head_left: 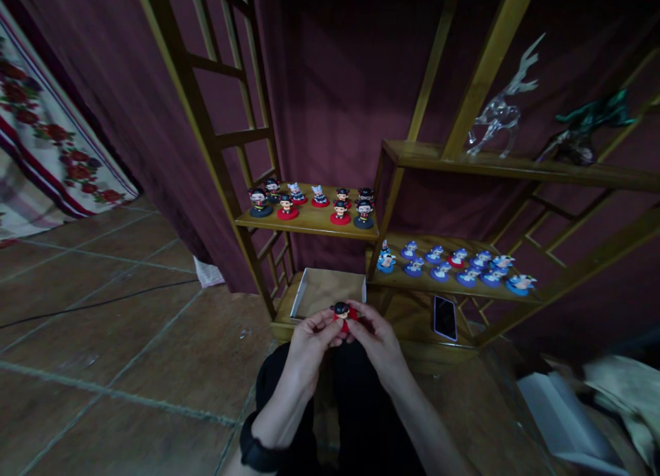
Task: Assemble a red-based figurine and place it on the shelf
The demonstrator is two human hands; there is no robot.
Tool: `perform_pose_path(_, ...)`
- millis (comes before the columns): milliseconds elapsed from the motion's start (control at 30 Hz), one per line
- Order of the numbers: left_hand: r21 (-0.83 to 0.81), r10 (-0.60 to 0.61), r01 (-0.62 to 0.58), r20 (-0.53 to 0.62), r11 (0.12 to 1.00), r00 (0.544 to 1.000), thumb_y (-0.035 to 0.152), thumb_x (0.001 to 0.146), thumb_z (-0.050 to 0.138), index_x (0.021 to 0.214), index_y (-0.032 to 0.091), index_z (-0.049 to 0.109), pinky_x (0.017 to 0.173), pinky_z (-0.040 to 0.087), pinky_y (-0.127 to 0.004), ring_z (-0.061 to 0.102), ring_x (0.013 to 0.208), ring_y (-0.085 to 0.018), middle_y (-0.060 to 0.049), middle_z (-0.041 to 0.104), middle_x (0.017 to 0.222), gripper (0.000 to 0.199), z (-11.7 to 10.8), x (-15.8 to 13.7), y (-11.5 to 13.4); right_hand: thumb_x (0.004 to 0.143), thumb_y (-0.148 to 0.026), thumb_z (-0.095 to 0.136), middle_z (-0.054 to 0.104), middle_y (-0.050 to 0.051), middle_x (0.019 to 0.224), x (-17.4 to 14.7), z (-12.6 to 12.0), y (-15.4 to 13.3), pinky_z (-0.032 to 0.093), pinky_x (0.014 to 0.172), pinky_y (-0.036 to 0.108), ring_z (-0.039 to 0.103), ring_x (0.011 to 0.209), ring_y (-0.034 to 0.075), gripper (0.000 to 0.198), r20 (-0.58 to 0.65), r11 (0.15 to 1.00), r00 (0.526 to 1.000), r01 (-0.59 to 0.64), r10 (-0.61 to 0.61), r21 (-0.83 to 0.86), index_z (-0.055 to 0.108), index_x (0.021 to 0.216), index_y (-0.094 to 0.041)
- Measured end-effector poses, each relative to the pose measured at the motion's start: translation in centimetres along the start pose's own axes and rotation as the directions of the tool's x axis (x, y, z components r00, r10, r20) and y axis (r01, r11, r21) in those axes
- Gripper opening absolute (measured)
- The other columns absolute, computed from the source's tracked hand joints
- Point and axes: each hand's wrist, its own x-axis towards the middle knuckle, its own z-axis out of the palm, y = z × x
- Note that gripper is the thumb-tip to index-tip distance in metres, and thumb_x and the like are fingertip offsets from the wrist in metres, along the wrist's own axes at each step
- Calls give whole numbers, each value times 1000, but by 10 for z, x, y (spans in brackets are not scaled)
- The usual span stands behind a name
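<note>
Both forearms reach forward and meet in front of the body — left hand (309, 338) and right hand (376, 338) close together, fingertips pinched inward, a dark band on the left wrist.

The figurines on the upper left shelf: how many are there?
8 figurines stand on that shelf: five along the back, three in front; one may hide another. A ninth figurine is between left hand and right hand.

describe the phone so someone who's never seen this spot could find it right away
Start at the wooden shelf unit against the dark red curtain and drop to its lowest board. The phone lies flat there, just below the row of blue figurines, right of the open box. It is the only flat, dark, glossy slab.
</note>
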Motion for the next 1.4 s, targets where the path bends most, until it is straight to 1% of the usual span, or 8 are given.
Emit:
perform_pose_path(200, -110, -93, 98, 42, 989, 995, 25, 61, 72, 93, 10, 65, 62, 48, -24, 61, 60, -12, -7, 67, 75, 36, 0, -6, 6, 71, -35, 62, 65, 3, 94, -4, 1, -2, 47, 64, 28, 58, 70, 14, 39, -14, 986, 997, -69, 72, 151, 57, 108, -22)
perform_pose_path(400, -110, -57, 56, -5, 992, 998, 24, 60, 73, 94, 11, 63, 59, 48, -24, 60, 58, -11, -6, 66, 74, 38, 1, -5, 2, 69, -34, 64, 66, 3, 88, -1, 2, 7, 45, 62, 27, 57, 69, 14, 36, -13, 963, 993, -111, 117, 244, 60, 103, -22)
perform_pose_path(700, 160, 145, -141, -12, 977, 989, 28, 63, 67, 94, 10, 60, 51, 44, -21, 55, 51, -9, -2, 64, 68, 36, 3, 0, -3, 70, -31, 62, 63, 1, 87, 1, 7, 6, 46, 56, 24, 55, 61, 11, 33, -12, 986, 999, -44, 47, 158, 59, 101, -21)
perform_pose_path(867, 395, 291, -280, 32, 875, 956, 29, 71, 58, 96, 12, 61, 55, 45, -22, 56, 54, -10, 0, 63, 67, 31, -1, 5, -10, 70, -28, 61, 61, 2, 96, 5, 8, 11, 47, 55, 23, 57, 68, 13, 31, -40, 996, 999, 8, -5, 90, 59, 100, -22)
perform_pose_path(1000, 672, 382, -328, 72, 664, 921, 25, 73, 53, 97, 15, 62, 60, 45, -22, 58, 62, -12, -1, 63, 71, 27, -1, 9, -4, 71, -30, 60, 64, 2, 89, 9, 8, 20, 47, 59, 25, 58, 72, 14, 30, -74, 995, 997, 5, 2, 100, 59, 99, -21)
perform_pose_path(1133, 899, 384, -343, 226, 272, 895, 23, 78, 48, 97, 19, 60, 72, 44, -26, 59, 79, -16, -4, 63, 88, 24, 3, 9, 13, 70, -31, 61, 66, 2, 92, 14, 7, 29, 47, 72, 28, 58, 83, 16, 28, -122, 981, 992, 9, 15, 196, 62, 95, -21)
perform_pose_path(1233, 941, 360, -338, 307, 24, 881, 26, 83, 41, 105, 19, 55, 71, 43, -26, 59, 81, -17, -6, 60, 92, 26, 6, 8, 22, 66, -31, 65, 66, 2, 95, 19, 8, 31, 46, 77, 30, 59, 86, 17, 30, -119, 950, 992, -8, 47, 311, 62, 95, -23)
perform_pose_path(1400, 884, 345, -364, 454, -294, 822, 20, 85, 38, 117, 16, 44, 67, 43, -28, 58, 78, -17, -9, 56, 94, 33, 12, 14, 22, 62, -25, 68, 63, 2, 104, 26, 8, 30, 46, 80, 33, 57, 93, 18, 38, -153, 904, 983, -23, 97, 426, 61, 100, -25)
